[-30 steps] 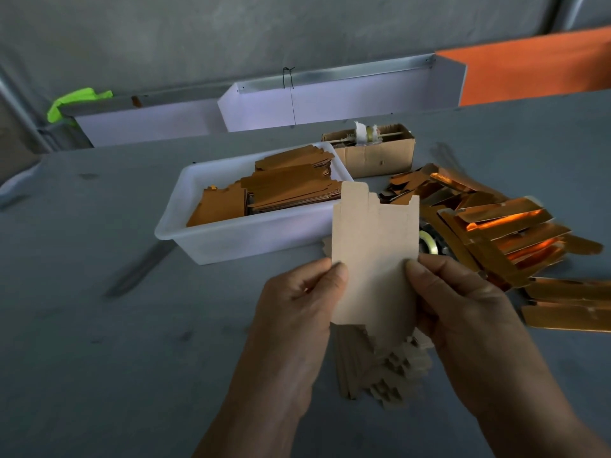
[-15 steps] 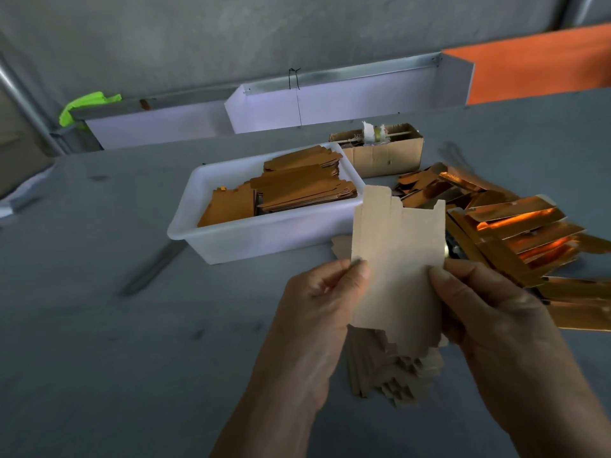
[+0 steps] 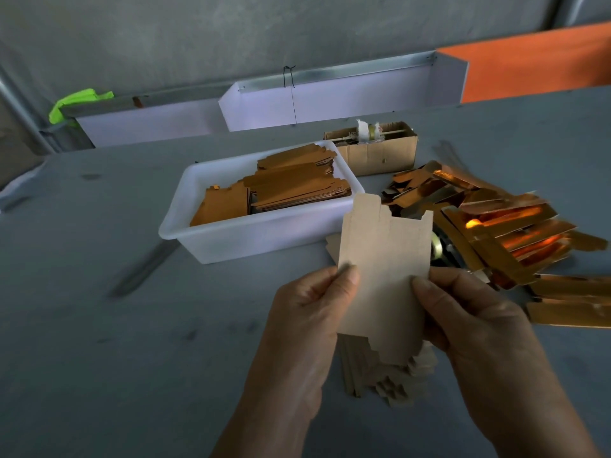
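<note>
I hold a flat brown cardboard box blank (image 3: 383,269) upright above the grey table. My left hand (image 3: 310,312) pinches its left edge between thumb and fingers. My right hand (image 3: 469,319) pinches its right edge the same way. Under the blank lies a stack of more brown blanks (image 3: 380,375) on the table, partly hidden by my hands. A white plastic tub (image 3: 251,236) behind holds several folded brown pieces (image 3: 291,190).
A heap of shiny gold folded boxes (image 3: 509,233) spreads out at the right. A small open cardboard box (image 3: 377,153) stands behind the tub. A roll of tape (image 3: 436,249) peeks out behind the blank. White trays (image 3: 330,97) line the table's far edge.
The blank stays pinched in both hands. The view has shifted slightly, so the tub and hands sit a little further right in frame.
</note>
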Demonstrator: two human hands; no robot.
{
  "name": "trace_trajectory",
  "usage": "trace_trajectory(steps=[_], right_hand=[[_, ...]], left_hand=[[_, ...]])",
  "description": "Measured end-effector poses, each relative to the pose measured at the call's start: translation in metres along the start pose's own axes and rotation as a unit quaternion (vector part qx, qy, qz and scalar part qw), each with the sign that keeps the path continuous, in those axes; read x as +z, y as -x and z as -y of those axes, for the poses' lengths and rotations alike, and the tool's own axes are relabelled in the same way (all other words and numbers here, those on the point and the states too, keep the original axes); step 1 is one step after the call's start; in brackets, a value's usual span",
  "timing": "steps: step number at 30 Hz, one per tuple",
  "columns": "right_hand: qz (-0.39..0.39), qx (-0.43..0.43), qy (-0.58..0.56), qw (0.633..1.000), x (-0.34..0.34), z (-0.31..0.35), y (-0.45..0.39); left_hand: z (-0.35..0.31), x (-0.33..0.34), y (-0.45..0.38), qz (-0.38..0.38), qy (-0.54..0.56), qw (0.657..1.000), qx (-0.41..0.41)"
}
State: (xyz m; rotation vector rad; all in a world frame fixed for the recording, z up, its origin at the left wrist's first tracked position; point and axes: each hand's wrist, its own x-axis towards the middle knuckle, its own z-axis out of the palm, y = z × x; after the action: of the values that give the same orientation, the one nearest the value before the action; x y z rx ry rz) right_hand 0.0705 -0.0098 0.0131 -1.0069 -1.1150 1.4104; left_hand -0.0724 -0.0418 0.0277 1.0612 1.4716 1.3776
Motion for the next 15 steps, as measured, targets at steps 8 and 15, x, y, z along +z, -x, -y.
trace_trajectory(steps=[8, 15], right_hand=[[-0.041, -0.018, 0.059, 0.997, -0.004, -0.004, 0.000], [-0.111, -0.356, 0.472, 0.799, -0.002, 0.007, 0.002]], left_hand=[[0.002, 0.003, 0.003, -0.017, -0.057, 0.998, 0.037], [0.004, -0.004, 0.002, -0.003, -0.309, 0.943, 0.128]])
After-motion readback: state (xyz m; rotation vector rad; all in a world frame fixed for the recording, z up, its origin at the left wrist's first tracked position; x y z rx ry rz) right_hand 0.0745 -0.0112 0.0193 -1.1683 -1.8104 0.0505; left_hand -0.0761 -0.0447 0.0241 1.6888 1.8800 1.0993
